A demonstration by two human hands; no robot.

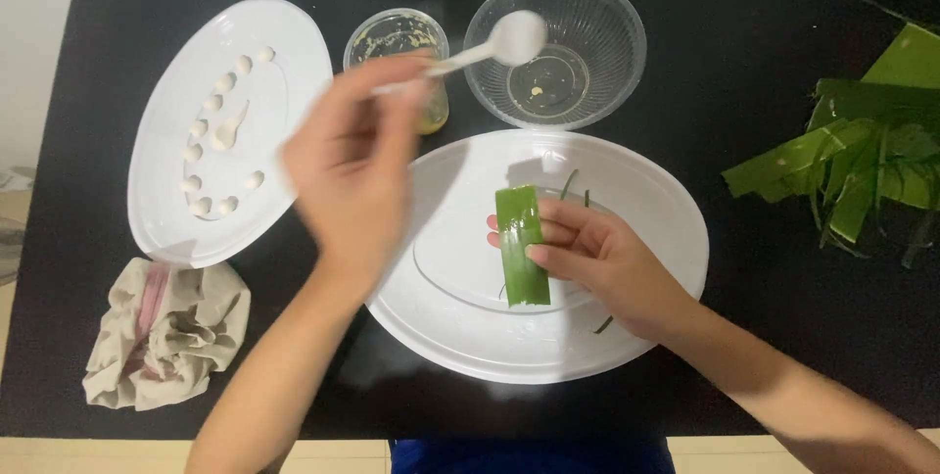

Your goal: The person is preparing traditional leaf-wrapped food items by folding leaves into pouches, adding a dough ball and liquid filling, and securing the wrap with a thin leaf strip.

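Two hands work over a black tabletop (744,33). Near, the right hand (597,263) pinches a green leaf strip (521,244) above a white oval plate (646,200). Farther, the left hand (352,175) grips a white spoon (490,48), blurred; its load could spill.

Both forearms bare to frame edge, no sleeves in view. Left hand (354,175) bare, no glove, ring, watch or band visible; slightly motion-blurred. Right hand (597,263) bare too, fingernails short and unpainted. Strip of blue garment (529,455) showed at bottom edge, between arms.
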